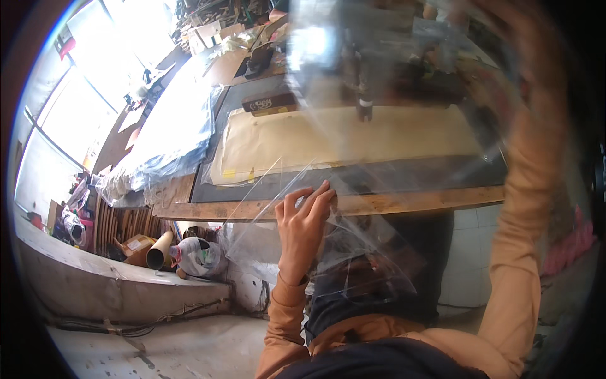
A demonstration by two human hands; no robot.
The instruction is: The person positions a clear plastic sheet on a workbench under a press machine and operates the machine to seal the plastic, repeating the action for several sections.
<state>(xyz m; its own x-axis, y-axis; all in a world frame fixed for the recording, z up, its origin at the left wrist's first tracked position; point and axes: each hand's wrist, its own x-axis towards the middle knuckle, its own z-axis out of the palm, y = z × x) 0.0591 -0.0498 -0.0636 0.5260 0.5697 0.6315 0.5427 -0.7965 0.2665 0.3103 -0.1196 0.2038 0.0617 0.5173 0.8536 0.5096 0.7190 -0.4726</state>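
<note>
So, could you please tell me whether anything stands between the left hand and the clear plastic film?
Nothing visible does: the left hand is right at the clear plastic film, whose creases show on both sides of it.

Room over the left end of the tan paper (315, 136) here, but a dark block (268, 103) guards the back, clear film (322, 57) screens the middle, and piled plastic sheeting (173, 123) flanks the left.
</note>
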